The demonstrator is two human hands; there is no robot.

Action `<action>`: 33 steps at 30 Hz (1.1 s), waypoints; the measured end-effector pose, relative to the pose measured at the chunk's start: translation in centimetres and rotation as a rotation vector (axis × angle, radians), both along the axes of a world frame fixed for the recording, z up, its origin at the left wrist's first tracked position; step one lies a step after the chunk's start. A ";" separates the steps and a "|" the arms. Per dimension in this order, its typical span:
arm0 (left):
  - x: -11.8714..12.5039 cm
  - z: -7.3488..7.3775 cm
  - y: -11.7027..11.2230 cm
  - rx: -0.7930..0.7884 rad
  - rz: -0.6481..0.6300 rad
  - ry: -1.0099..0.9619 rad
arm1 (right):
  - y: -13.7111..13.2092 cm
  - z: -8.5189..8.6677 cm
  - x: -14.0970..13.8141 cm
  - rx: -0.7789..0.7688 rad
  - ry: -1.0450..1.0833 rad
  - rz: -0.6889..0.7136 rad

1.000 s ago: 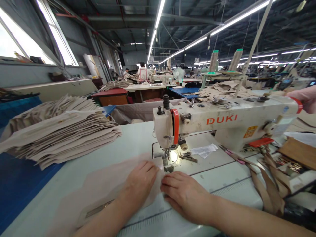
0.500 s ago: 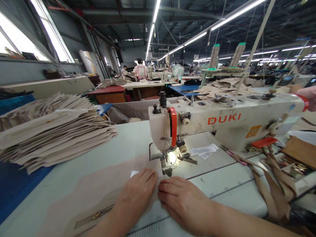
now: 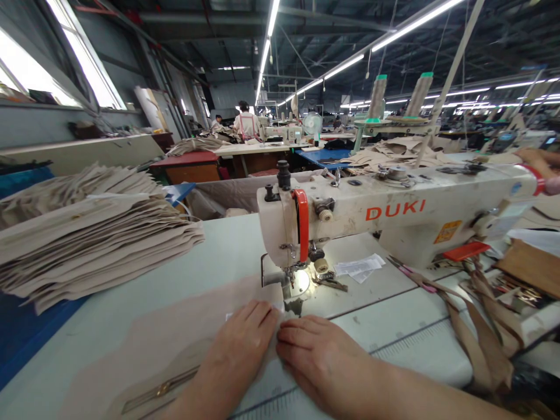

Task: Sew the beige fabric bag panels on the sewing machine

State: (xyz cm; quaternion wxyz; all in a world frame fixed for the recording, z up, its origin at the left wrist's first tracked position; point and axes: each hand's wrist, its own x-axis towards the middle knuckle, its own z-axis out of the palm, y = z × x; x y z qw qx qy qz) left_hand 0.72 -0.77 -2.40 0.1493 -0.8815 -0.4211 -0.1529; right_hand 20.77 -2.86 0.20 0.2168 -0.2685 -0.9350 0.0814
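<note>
My left hand (image 3: pixel 242 350) lies flat, fingers together and stretched out, on a thin beige fabric piece (image 3: pixel 175 344) that has a zipper (image 3: pixel 160 389) near its front edge. My right hand (image 3: pixel 324 359) rests flat beside it, fingertips touching the fabric's edge. Both hands sit just in front of the needle and presser foot (image 3: pixel 291 291) of a white DUKI sewing machine (image 3: pixel 394 213). A small white label (image 3: pixel 231 315) peeks out by my left fingertips.
A tall stack of beige cut pieces (image 3: pixel 91 233) sits at the left. Beige strips (image 3: pixel 476 315) hang at the right by scissors (image 3: pixel 411 271) and paper slips (image 3: pixel 361 266). Another person's hand (image 3: pixel 536 160) shows at the machine's far right end. Workers sit at distant tables.
Both hands have slid slightly toward me and left with the fabric, and the small white label has come into view near my left fingertips. The view has shifted a little.
</note>
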 end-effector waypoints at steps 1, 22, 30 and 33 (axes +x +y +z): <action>0.0 -0.1 0.1 -0.009 0.001 0.002 | 0.0 0.0 0.0 -0.002 -0.002 0.002; -2.0 0.7 0.4 0.013 -0.146 0.071 | 3.2 2.3 0.3 -0.048 -0.177 -0.150; -2.0 2.5 -0.7 -0.132 -0.125 -0.027 | 4.3 0.9 0.3 0.060 -0.187 -0.094; -1.6 2.1 -0.3 -0.145 -0.107 -0.020 | 4.8 0.9 0.8 0.102 -0.196 -0.075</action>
